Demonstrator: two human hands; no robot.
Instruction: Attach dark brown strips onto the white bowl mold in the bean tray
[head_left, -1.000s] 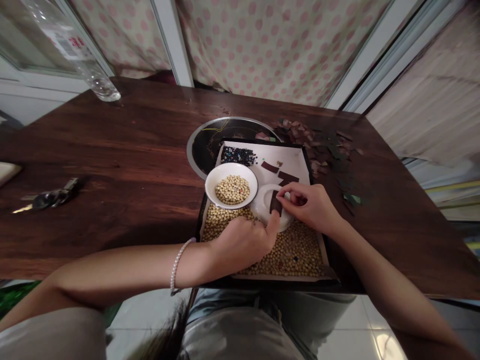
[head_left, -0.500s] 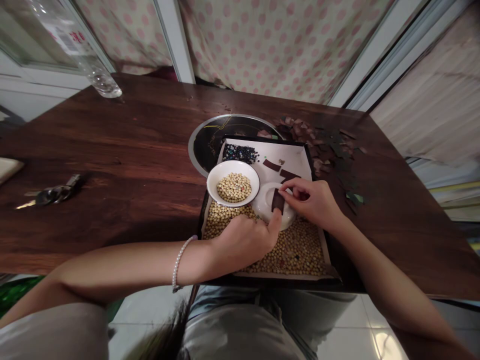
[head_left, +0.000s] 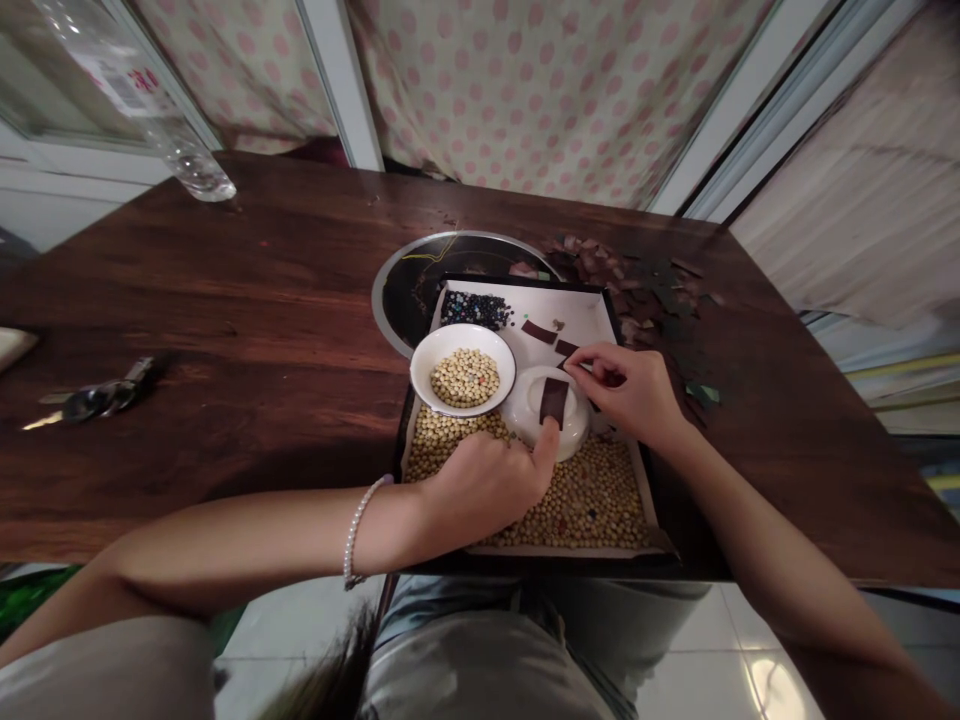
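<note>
My left hand [head_left: 491, 480] rests over the beans, its index finger stretched onto the lower end of a dark brown strip [head_left: 553, 398]. Its other fingers are curled, and whatever they hold, if anything, is hidden. The strip lies across the base of an upturned white bowl [head_left: 527, 412]. To the right of it, my right hand [head_left: 626, 385] pinches thumb and index finger together just off the strip's upper corner; anything between those tips is too small to make out. A white bowl [head_left: 421, 372] of pale beans stands left of the upturned one.
A black-edged tray [head_left: 592, 305] holds the bowls, loose beans [head_left: 600, 500], dark beads [head_left: 476, 310] and brown strips [head_left: 538, 331]. Beyond it lie a round black inset [head_left: 405, 300] and scattered dark scraps [head_left: 600, 262]. Keys [head_left: 101, 400] and a clear bottle [head_left: 187, 160] are at the left.
My right hand's fingertips have come away from the strip's upper corner, slightly up and to the right. My left index finger stays on the lower end. The view has shifted slightly.
</note>
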